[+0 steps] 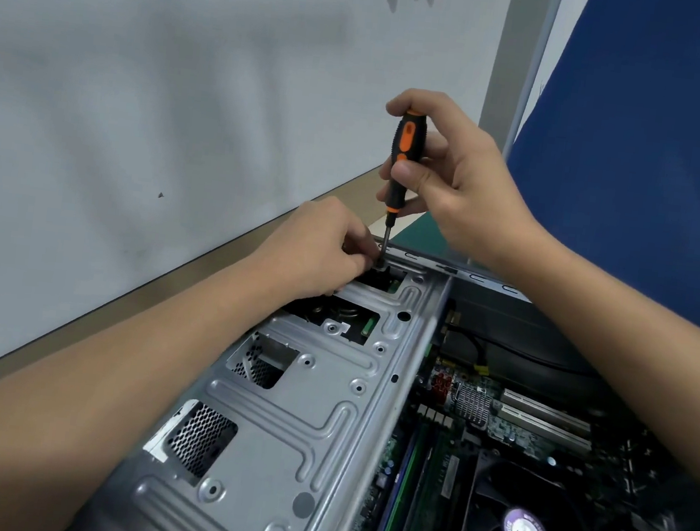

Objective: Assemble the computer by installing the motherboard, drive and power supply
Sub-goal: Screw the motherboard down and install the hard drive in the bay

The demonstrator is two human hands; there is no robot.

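Two hands at one screw point on the case (279,410).
Right hand (450,176) grips screwdriver (403,158) upright; left hand (319,248) pinches at its tip, directly below.

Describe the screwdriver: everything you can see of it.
The screwdriver has a black, rubbery-looking handle with orange inserts, an orange collar and a thin dark metal shaft. It stands almost upright, tip down at the far corner of the grey metal case. The right hand grips the handle, thumb across its front. The left hand has its fingers curled beside the tip, hiding what the tip meets.
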